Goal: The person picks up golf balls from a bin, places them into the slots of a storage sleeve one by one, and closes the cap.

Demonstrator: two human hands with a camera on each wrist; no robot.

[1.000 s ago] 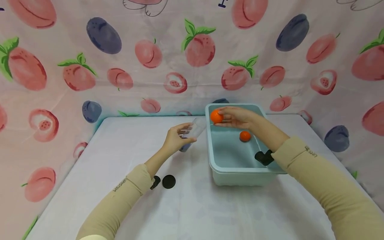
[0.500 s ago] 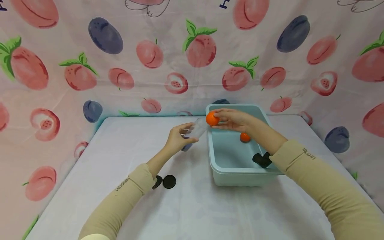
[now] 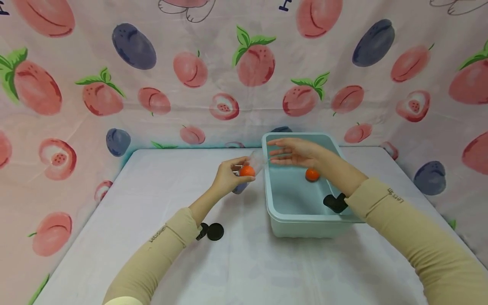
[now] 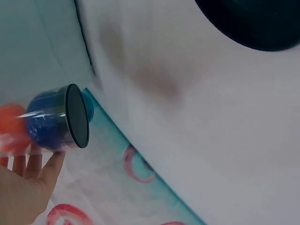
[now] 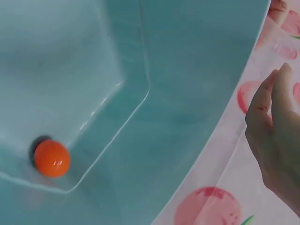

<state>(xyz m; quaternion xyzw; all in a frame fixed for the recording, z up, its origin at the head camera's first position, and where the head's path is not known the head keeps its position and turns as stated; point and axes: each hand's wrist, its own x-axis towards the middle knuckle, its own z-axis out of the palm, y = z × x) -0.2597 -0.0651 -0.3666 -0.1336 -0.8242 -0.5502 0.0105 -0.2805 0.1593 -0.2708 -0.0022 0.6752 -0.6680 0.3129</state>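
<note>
In the head view my left hand (image 3: 225,180) holds a clear plastic tube (image 3: 259,159), tilted with its upper end toward the bin. Inside it an orange ball (image 3: 247,170) sits above a blue ball (image 4: 44,122). A dark cap (image 4: 78,116) closes the tube's lower end in the left wrist view. My right hand (image 3: 297,152) hovers over the bin's far left rim with nothing in it, fingers extended toward the tube. Down in the light-blue bin (image 3: 269,195) lies another orange ball (image 5: 52,158).
A round black lid (image 3: 215,231) lies on the white table (image 3: 244,271), left of the bin. Small black devices sit at both wrists. A fruit-patterned cloth (image 3: 213,63) hangs behind the table.
My right hand carried the orange ball left to the tube's upper end and let it go. The ball is now inside the tube, which my left hand keeps holding in nearly the same place.
</note>
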